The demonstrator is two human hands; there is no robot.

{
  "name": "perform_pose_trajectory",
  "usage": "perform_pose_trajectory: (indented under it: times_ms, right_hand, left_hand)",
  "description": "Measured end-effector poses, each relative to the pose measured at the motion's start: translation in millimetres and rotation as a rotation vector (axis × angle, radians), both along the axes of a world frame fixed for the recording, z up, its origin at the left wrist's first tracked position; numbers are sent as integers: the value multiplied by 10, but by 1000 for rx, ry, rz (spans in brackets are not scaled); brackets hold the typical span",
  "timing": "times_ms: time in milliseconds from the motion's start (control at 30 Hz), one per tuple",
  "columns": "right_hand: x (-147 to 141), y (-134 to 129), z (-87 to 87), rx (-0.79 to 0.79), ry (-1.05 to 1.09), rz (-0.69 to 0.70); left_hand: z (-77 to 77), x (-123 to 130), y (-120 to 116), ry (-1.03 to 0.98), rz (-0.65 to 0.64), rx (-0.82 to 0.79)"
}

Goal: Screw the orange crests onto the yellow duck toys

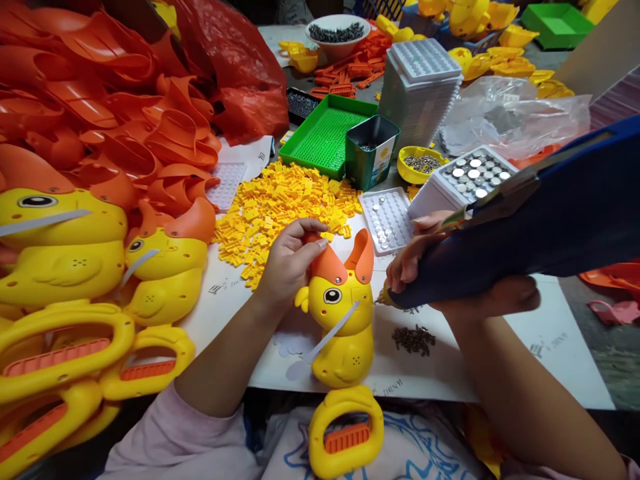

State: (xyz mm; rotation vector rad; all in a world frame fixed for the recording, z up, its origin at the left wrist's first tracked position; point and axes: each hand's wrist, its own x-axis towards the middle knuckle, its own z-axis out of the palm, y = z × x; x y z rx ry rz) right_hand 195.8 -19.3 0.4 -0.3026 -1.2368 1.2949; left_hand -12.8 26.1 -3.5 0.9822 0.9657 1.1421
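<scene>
A yellow duck-shaped toy (345, 357) with an orange beak and a ring handle lies on white paper before me. My left hand (291, 257) grips its orange beak (331, 261) between thumb and fingers. A white strip (330, 333) runs across the toy's front. In my right hand (417, 267) is a dark blue electric screwdriver (500, 247), fingers wrapped round its body. Its tip (381, 300) points left, right beside the toy's head; whether they touch I cannot tell. A small heap of dark screws (414, 340) lies under the screwdriver.
Similar toys (170, 273) and orange beak pieces (105, 113) are piled at left. Behind my hands are small yellow parts (280, 207), a green tray (320, 137), a dark tin (373, 153), a yellow bowl of screws (420, 165) and trays of silver discs (387, 223).
</scene>
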Motion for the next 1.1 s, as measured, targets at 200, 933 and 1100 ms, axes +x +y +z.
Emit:
perform_pose_trajectory:
  times_ms: [200,933,1100]
  right_hand:
    - [89,-62,135,42,32,-61]
    - [-23,-219,449,22,114,-518]
    - [-34,-221,470,-6,58,-582]
  left_hand:
    - [-8,-12,1,44,-35,-8]
    - [-50,46,-97,111,-123,63]
    - [-33,54,-102,108,-128,52]
